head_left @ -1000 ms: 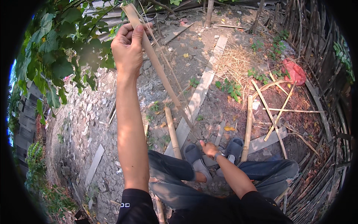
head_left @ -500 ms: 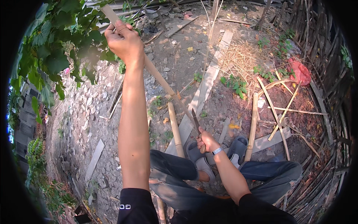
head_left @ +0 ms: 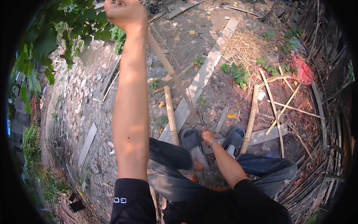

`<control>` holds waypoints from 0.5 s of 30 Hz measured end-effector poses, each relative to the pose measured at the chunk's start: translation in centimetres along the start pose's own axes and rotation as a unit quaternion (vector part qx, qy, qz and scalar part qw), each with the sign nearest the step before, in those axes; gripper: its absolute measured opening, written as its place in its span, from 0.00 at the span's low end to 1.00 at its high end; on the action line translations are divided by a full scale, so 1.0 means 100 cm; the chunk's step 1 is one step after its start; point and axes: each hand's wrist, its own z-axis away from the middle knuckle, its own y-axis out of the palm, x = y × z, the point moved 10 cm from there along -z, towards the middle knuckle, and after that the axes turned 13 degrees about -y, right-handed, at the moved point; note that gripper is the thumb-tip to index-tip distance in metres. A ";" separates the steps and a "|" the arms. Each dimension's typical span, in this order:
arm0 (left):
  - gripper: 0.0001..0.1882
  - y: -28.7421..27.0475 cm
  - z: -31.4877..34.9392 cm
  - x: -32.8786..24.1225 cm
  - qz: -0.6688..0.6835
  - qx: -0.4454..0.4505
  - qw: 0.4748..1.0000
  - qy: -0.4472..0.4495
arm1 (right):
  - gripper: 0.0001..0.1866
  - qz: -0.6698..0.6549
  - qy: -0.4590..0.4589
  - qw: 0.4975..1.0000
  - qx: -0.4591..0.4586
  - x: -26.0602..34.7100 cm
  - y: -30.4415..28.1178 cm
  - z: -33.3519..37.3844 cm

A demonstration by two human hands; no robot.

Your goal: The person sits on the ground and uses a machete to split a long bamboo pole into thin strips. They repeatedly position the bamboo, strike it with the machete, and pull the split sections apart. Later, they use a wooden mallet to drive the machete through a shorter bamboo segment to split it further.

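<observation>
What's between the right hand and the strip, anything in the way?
Nothing visible blocks the right hand. Only what looks like its knife reaches toward the lower end of the strip; blur hides whether they touch. The plank lies behind, on the ground.

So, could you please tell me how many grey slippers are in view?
2: the left slipper is to the left of the right hand, and the right slipper is to its right; both are worn.
</observation>
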 end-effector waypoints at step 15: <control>0.17 0.007 -0.010 0.030 0.078 0.119 0.980 -0.142 | 0.31 -0.280 -0.219 0.932 -0.073 0.193 -0.107 0.065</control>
